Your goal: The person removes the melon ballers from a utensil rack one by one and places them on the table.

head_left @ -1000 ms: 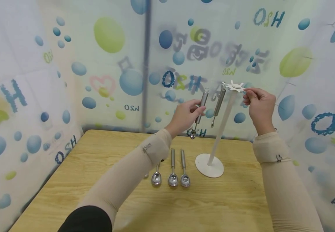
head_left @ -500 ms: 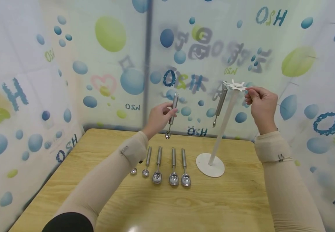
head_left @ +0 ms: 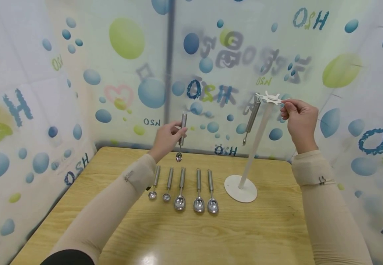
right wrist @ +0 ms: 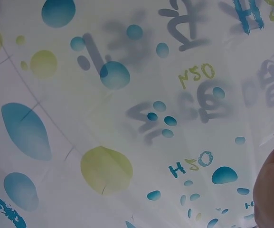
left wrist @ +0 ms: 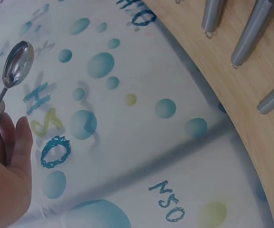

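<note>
My left hand pinches a melon baller by its grey metal handle, bowl end down, in the air left of the white hanging rack. In the left wrist view its shiny bowl shows above the fingers. The thumb and fingers of my right hand pinch one arm of the rack's star-shaped top. A second, smaller-headed melon baller hangs from the top's left side. The right wrist view catches just part of the right hand at its edge.
Several metal scoops lie in a row on the wooden table, handles pointing away; small-bowled ones are at left, a large-bowled scoop is farther right. The rack's round base stands right of them. A patterned curtain hangs behind.
My left hand has moved left, away from the rack's top, carrying the melon baller. The small scoops at the row's left have come into view. The right hand keeps its hold on the rack.
</note>
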A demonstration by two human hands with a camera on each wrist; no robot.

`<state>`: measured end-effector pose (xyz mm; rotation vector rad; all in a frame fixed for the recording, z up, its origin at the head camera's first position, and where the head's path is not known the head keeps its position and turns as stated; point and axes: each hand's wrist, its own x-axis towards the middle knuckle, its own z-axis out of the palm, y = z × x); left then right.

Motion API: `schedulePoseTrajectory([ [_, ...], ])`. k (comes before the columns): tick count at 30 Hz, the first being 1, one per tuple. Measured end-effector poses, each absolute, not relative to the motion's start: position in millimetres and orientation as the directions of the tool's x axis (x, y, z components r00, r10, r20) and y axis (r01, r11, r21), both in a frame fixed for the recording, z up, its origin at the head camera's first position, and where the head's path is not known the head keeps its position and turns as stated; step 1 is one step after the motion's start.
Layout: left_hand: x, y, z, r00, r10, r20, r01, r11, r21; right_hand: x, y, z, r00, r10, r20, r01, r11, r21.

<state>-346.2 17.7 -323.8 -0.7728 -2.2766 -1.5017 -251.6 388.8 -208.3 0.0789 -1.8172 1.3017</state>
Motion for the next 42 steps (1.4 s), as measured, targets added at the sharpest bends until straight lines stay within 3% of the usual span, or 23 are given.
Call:
schedulePoseTrajectory([
  [24,-349.1,-36.0,-359.4,-0.895,0.213,0.392,0.443,0.315,0.84,-251.4,389.0,-209.7,-0.623,0.391,0.677,-0.493,0.476,-0.728],
  [42,-357.8,-83.7,-396.6,-0.947,0.171,0.273,0.321,0.42,0.849,-251.0,389.4,-208.1,-0.62,0.397,0.676,-0.496,0.469,-0.73],
])
